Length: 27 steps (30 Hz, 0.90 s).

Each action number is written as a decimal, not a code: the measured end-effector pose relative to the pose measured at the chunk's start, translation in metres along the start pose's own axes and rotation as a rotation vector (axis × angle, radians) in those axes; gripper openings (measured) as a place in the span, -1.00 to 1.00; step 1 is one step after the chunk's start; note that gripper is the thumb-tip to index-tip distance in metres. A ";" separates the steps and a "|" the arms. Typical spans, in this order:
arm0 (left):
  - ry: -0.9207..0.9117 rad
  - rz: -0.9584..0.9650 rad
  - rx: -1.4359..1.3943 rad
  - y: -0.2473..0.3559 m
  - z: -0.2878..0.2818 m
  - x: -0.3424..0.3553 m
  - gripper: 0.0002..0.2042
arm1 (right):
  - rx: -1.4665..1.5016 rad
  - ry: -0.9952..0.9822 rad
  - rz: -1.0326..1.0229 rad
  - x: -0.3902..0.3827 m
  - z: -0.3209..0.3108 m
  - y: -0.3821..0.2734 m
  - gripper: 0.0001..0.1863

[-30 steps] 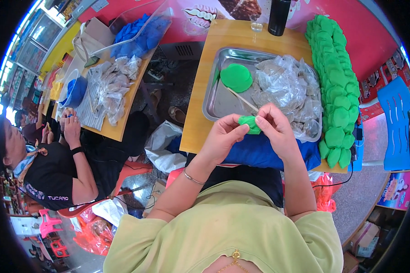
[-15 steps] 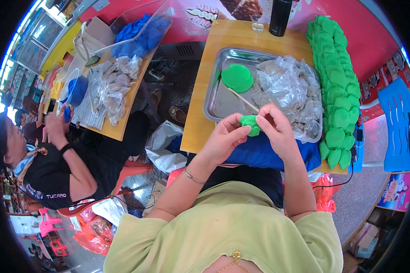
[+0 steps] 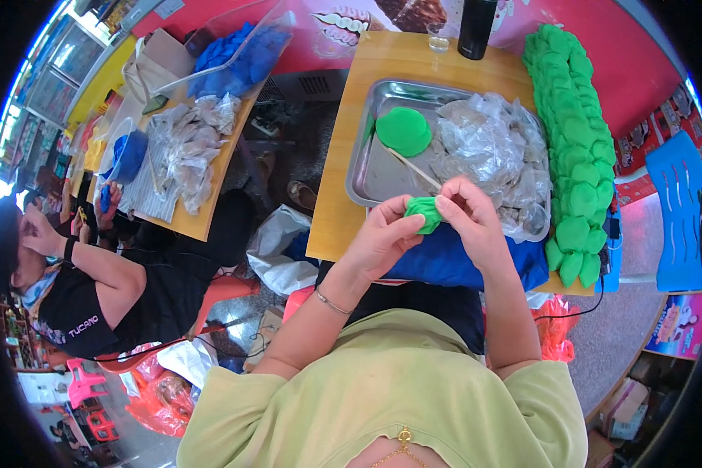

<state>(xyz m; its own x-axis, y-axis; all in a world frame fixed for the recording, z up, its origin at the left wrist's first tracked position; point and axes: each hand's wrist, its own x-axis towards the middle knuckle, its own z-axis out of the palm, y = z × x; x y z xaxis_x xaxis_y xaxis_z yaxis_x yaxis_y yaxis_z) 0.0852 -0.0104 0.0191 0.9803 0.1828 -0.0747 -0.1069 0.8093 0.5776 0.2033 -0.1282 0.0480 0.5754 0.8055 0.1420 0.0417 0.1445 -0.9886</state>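
Note:
Just in front of the metal tray, my left hand point(image 3: 386, 238) pinches a small, pleated green piece point(image 3: 423, 214) of soft material between thumb and fingers. My right hand point(image 3: 471, 217) holds the same piece by its right edge, fingertips pressed together. In the tray point(image 3: 357, 175) lies a flat round stack of green discs point(image 3: 403, 131). A thin pale stick point(image 3: 413, 169) slants from beside that stack toward my right fingertips. Crumpled clear plastic bags point(image 3: 483, 144) with greyish contents fill the tray's right side.
A long row of overlapping green pieces point(image 3: 576, 148) runs along the table's right edge. Behind the tray stand a black bottle point(image 3: 476, 30) and a clear cup point(image 3: 437, 37). At left, a co-worker point(image 3: 93, 288) sits by another table with blue pieces point(image 3: 234, 58). A blue chair point(image 3: 676, 210) stands right.
My fingers have shifted slightly on the green piece, and more of its pleats show. The co-worker has raised one hand toward the head, while the other stays near the blue piece.

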 end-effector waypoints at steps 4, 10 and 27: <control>-0.022 0.053 -0.115 -0.005 0.000 -0.002 -0.89 | 0.023 -0.055 0.108 -0.002 -0.001 -0.002 -0.91; -0.073 -0.033 -0.149 -0.008 -0.005 0.000 -0.81 | -0.056 -0.039 0.052 -0.002 -0.001 0.002 -0.90; 0.157 0.109 0.150 -0.002 -0.007 0.004 -0.88 | -0.570 0.168 -0.294 0.002 0.007 -0.007 -0.85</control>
<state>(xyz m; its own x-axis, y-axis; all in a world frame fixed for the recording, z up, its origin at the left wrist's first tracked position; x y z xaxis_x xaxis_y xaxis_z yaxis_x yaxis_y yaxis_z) 0.0886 -0.0073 0.0122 0.9251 0.3589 -0.1239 -0.1737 0.6903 0.7024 0.1979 -0.1236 0.0553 0.5917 0.6714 0.4462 0.6157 -0.0190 -0.7878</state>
